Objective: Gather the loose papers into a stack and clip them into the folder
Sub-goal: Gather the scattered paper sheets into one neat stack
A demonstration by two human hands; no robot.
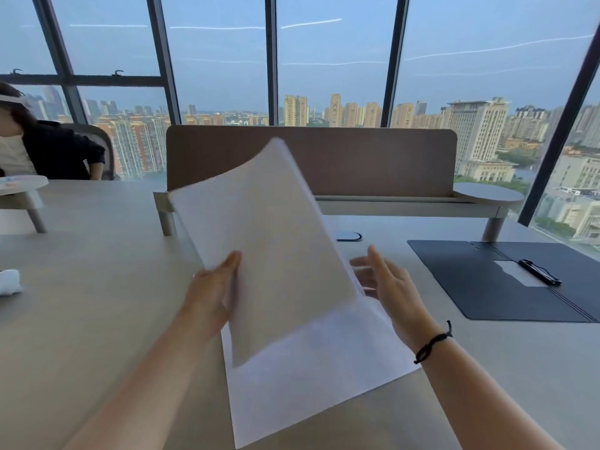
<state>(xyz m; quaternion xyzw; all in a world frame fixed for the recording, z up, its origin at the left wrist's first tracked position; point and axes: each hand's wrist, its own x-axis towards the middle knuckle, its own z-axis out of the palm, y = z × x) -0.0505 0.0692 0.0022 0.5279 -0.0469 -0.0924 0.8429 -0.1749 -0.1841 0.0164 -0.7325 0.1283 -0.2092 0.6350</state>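
My left hand [212, 295] grips the lower left edge of a white sheet of paper [269, 241], which is lifted off the table and tilted up toward me. More white paper [318, 368] lies flat on the table beneath it. To the right of the raised sheet, my right hand [388, 284] hovers with fingers spread and holds nothing. A dark blue folder [480, 287] lies open on the table at the right. Its black clip [539, 271] rests near the spine over a small white label.
A brown desk divider [357, 157] on a raised shelf stands across the table behind the papers. A small dark object [349, 236] lies under the shelf. A white crumpled thing [9, 282] sits at the left edge. Another person [48, 151] sits at the far left.
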